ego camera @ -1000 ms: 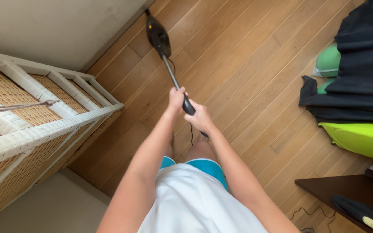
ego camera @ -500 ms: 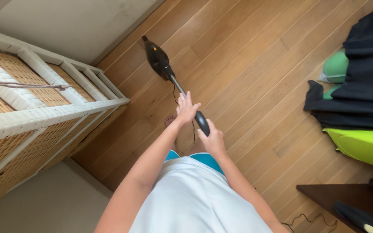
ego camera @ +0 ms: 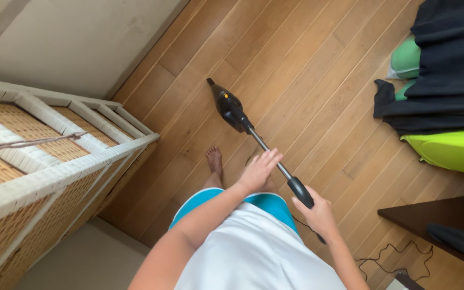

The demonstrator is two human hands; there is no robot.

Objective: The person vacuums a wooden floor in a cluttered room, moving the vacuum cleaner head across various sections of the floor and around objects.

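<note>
A black stick vacuum [ego camera: 230, 110] points its nozzle at the wooden floor [ego camera: 307, 70] ahead of me. Its metal tube [ego camera: 264, 145] slants down to the right into a black handle [ego camera: 301, 191]. My right hand [ego camera: 319, 216] is closed around the lower end of that handle. My left hand [ego camera: 259, 169] lies flat against the tube with its fingers stretched out and not wrapped around it. My bare foot [ego camera: 214, 161] stands on the boards just left of the tube.
A white-framed wicker shelf unit [ego camera: 55, 161] stands close on the left against a pale wall [ego camera: 76, 37]. Dark clothing [ego camera: 447, 64] lies over green objects [ego camera: 447, 153] at the right. A dark wooden table [ego camera: 430, 217] fills the lower right, with a thin cable [ego camera: 382, 258] on the floor beside it.
The vacuum has been drawn back from the wall toward me and to the right. My left hand went from gripping the tube to lying on it with fingers spread. My right hand moved down and right.
</note>
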